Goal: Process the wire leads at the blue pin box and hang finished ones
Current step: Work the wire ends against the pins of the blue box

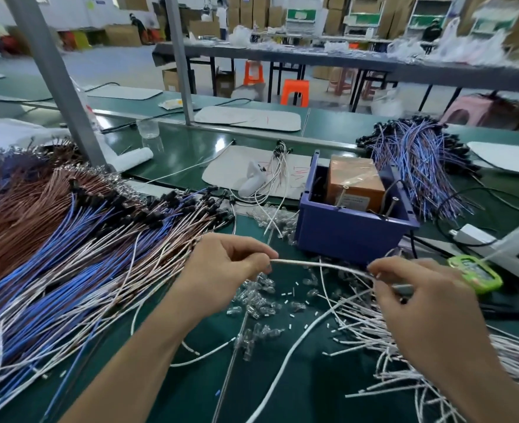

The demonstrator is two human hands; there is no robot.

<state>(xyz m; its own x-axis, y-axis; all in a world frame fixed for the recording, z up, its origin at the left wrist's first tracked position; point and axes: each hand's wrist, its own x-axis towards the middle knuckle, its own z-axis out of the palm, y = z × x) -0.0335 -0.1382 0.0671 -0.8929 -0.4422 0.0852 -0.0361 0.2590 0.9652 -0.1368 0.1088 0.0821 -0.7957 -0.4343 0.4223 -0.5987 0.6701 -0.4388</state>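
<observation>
A white wire lead (pixel 319 265) stretches between my two hands above the green mat, just in front of the blue pin box (pixel 351 230). My left hand (pixel 224 270) pinches its left end between thumb and fingers. My right hand (pixel 417 288) pinches the lead near its right end, and the rest of the wire curves down toward the front edge. An orange block (pixel 354 184) sits inside the box. Small clear caps (pixel 258 300) and tiny white insulation bits lie scattered under my hands.
A big fan of blue, white and brown leads (pixel 69 254) with black ends covers the left. Loose white leads (pixel 420 355) pile at the right. A blue-purple bundle (pixel 420 160) lies behind the box. A green-cased device (pixel 475 273) and a power strip (pixel 478 239) sit right.
</observation>
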